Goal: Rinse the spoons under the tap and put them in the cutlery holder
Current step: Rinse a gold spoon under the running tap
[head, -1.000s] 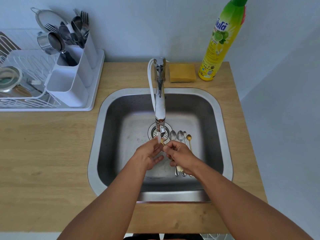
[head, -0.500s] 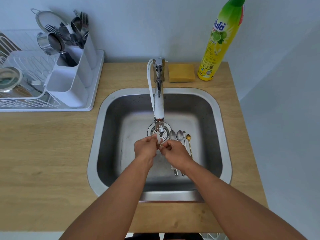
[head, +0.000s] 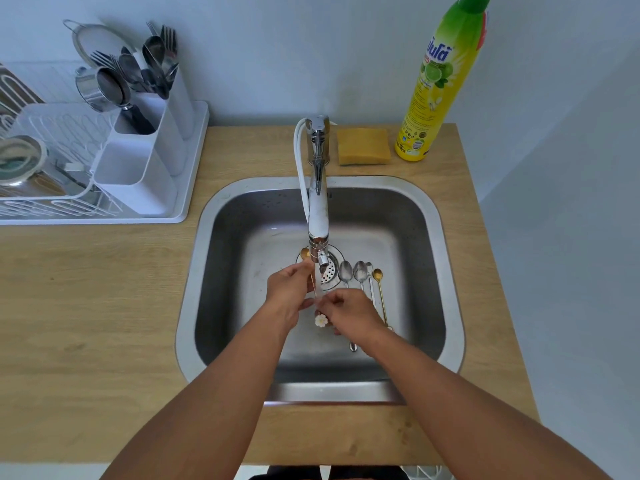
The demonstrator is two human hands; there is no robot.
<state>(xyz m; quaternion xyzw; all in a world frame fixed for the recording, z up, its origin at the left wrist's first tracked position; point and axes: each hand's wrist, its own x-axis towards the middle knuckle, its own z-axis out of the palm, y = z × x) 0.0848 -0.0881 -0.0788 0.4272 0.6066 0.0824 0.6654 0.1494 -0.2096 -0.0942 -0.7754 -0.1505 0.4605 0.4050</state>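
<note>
Both hands hold a thin gold spoon (head: pixel 312 282) with a white flower end under the tap (head: pixel 318 216) in the steel sink (head: pixel 204 271). My left hand (head: pixel 289 292) pinches its stem just below the bowl, which shows beside the spout. My right hand (head: pixel 348 315) grips the stem near the flower end. Several spoons (head: pixel 360 275), silver and one gold, lie side by side on the sink floor right of the drain. The white cutlery holder (head: pixel 138 168) stands at the back left, with forks and spoons in its rear compartment.
A white dish rack (head: pixel 52 188) with a bowl and a metal cup sits on a tray at the left. A yellow sponge (head: pixel 363 147) and a tall green-yellow dish soap bottle (head: pixel 440 84) stand behind the sink. Wooden counter (head: pixel 86 306) surrounds the sink.
The hands have slid apart along the gold spoon. Its bowl now shows beside the spout and its flower end shows below my right hand.
</note>
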